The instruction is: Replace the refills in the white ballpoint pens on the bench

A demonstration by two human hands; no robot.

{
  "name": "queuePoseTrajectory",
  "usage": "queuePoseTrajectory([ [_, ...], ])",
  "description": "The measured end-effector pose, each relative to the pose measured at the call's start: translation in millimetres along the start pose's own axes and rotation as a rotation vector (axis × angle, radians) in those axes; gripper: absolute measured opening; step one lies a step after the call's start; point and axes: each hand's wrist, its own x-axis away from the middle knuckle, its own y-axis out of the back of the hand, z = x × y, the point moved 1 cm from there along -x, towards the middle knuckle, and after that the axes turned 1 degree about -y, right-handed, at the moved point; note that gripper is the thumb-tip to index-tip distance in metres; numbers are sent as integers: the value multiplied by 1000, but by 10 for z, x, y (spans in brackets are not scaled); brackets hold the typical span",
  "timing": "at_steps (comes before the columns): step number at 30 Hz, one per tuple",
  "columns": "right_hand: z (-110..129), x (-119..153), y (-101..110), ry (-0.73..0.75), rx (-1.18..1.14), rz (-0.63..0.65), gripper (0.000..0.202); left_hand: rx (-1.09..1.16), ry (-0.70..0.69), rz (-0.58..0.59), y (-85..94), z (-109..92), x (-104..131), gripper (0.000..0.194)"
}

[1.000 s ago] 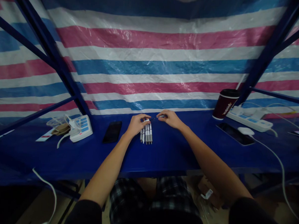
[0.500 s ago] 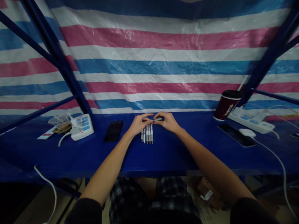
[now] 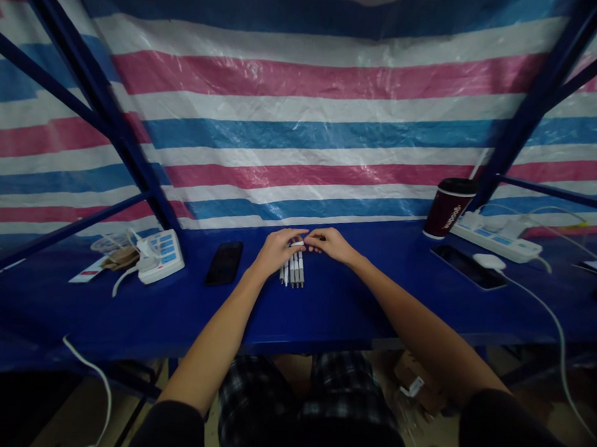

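Observation:
Several white and grey pens (image 3: pixel 292 271) lie side by side on the blue table, their dark tips toward me. Above their far ends, my left hand (image 3: pixel 278 248) pinches a pen (image 3: pixel 297 244) lying crosswise, with only a short pale piece of it showing between the fingers. Just to the right, my right hand (image 3: pixel 330 243) is closed, its fingertips bunched close to the left fingers. Whatever those right fingertips may hold is too small and hidden to make out.
A black phone (image 3: pixel 224 263) and a white power strip (image 3: pixel 162 256) lie to the left. On the right are a dark red cup (image 3: pixel 445 212) with a straw, another power strip (image 3: pixel 498 237), and a phone (image 3: pixel 466 266) with a white charger (image 3: pixel 489 261). A striped sheet (image 3: pixel 303 137) hangs behind.
The pen, earlier held between both hands and pointing right, has shifted left into my left fingers. My right fingers have closed more tightly and drawn slightly back from it.

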Motion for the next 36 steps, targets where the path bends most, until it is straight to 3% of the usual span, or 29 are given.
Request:
queuePoseTrajectory([
  [4, -27, -27, -42, 20, -142, -41, 39, -86, -69, -17, -8, -6, 5, 40],
  [8, -27, -20, -31, -94, -136, 32, 39, -107, -74, -14, -6, -27, 16, 40],
  [11, -23, -7, -3, -83, -168, 21, 40, -118, -75, -9, -3, -45, 17, 38],
  [26, 121, 27, 40, -74, 58, -17, 34, -120, -75, -16, -24, -3, 28, 38],
  [36, 122, 35, 38, -78, 124, 61, 42, -117, -95, -35, -19, -1, 28, 39],
])
